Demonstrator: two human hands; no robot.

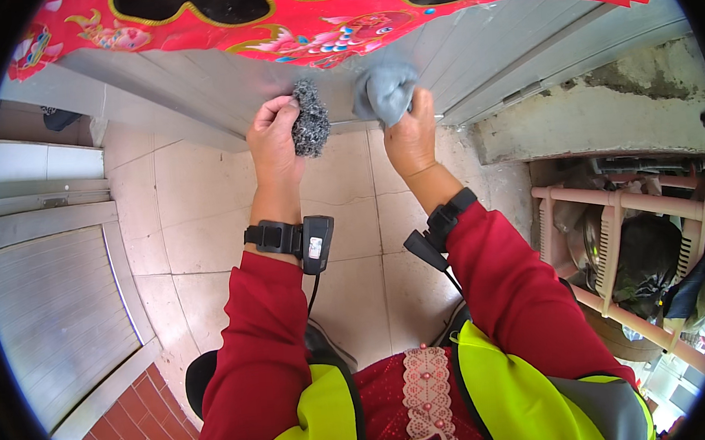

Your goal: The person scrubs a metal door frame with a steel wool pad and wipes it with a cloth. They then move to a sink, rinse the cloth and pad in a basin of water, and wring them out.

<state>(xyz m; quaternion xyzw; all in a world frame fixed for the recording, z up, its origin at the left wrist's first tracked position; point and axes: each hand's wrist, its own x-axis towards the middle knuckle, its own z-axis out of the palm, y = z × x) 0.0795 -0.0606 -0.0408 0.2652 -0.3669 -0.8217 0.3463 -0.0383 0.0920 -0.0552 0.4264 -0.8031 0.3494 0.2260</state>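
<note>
Between the thumb and fingers of my left hand (274,124) is a dark grey scouring pad (311,122), its fuzzy mesh hanging down on the right side of the hand. My right hand (412,131) grips a bunched grey-blue cloth (385,92), a little blurred, at the face of a grey metal panel door (463,53). Whether the cloth touches the door cannot be told. Just above both hands, a red festive decoration (339,34) with fish motifs covers the door's upper part. Each wrist wears a black strap with a small device.
Beige tiles (340,221) form the floor below. On the right, a low concrete ledge (590,111) adjoins the door, and a pink plastic rack (612,251) holds bags and pots. At left are another metal panel (58,302) and red brick-pattern tiles (134,431).
</note>
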